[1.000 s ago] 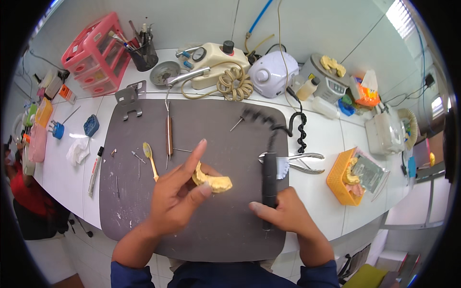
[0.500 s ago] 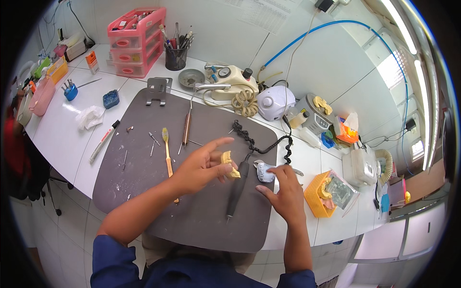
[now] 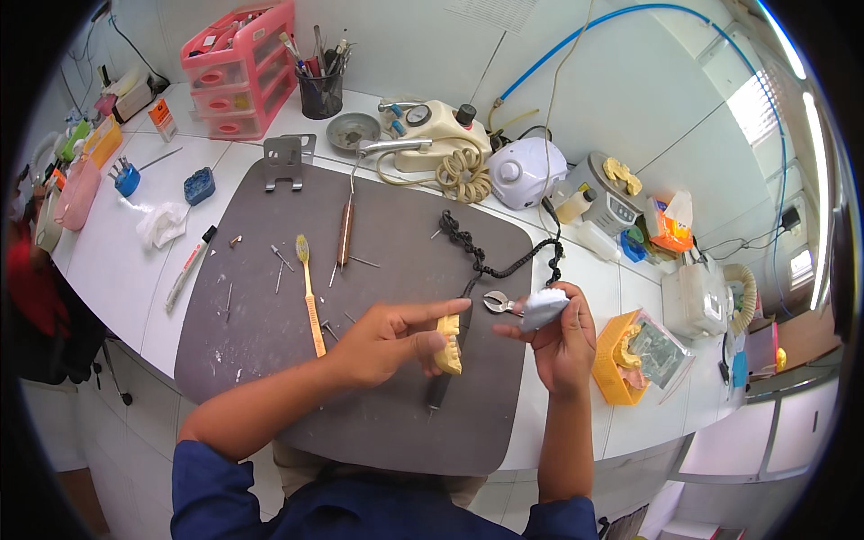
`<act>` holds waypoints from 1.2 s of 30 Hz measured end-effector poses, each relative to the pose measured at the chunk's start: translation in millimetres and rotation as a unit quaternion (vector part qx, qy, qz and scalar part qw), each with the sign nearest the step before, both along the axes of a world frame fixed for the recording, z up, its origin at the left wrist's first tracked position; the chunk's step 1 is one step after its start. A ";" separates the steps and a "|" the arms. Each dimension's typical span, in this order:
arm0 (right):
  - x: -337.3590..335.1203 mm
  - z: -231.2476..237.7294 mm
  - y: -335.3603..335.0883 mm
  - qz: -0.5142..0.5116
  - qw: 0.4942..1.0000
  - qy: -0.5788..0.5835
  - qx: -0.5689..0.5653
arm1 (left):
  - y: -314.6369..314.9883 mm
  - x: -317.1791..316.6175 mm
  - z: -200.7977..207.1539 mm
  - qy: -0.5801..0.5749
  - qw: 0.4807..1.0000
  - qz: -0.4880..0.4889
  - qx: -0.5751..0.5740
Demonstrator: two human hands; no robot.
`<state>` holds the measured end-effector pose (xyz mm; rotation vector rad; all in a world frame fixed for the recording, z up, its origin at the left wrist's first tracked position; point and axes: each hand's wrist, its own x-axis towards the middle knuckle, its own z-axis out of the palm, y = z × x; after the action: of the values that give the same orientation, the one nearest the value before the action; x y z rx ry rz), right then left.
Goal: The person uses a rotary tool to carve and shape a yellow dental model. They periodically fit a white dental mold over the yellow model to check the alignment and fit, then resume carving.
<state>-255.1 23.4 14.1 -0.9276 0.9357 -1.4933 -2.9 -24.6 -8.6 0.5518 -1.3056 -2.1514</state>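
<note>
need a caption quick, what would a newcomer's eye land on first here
Probably the yellow dental cast held in the left hand over the dark grey mat, with a pale blue piece in the right hand. Next might come the bright pink drawer unit at the back left, then the blue hose arching across the upper right.

There's decent room on the near part of the mat (image 3: 369, 441), so a hand could slide in there. Middle's tighter: the yellow cast in the left hand (image 3: 387, 342) and the pale cast (image 3: 544, 309) in the right hand (image 3: 569, 346) narrow the gap, with the black handpiece (image 3: 437, 392) lying behind and below. Pliers (image 3: 495, 301) and the coiled cord (image 3: 504, 268) clutter the far side; leftward, there's an open lane between cord and brown-handled tool (image 3: 345, 236).
</note>
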 end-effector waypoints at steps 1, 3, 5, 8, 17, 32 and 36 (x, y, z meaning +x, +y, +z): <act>0.0 -2.0 1.5 0.026 0.997 -0.070 0.015 | 1.3 -0.3 0.7 0.001 1.000 0.006 0.000; 7.4 -5.1 7.0 0.047 0.998 -0.010 0.034 | 4.6 -2.1 -0.7 0.007 1.000 0.016 0.019; 7.4 -22.0 12.3 0.081 0.992 0.100 0.009 | 8.1 -4.0 -0.5 0.008 0.999 0.016 0.042; 16.6 -28.1 15.8 0.130 0.976 0.163 -0.068 | 15.7 -7.3 3.2 -0.003 0.998 0.000 0.067; 29.6 -25.7 10.1 0.252 0.954 0.130 -0.094 | 29.0 -7.3 -0.4 -0.006 0.995 -0.020 0.093; 28.2 -19.3 21.2 0.234 0.963 0.120 -0.056 | 27.1 -4.7 0.1 -0.001 0.999 -0.004 0.052; 30.7 -20.8 17.2 0.216 0.965 0.142 -0.053 | 25.2 -4.4 0.6 0.015 0.999 0.023 0.026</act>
<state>-224.4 40.6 -6.8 -1.3533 0.7924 -1.0607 -7.2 0.6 -8.0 0.5631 -1.2124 -2.1520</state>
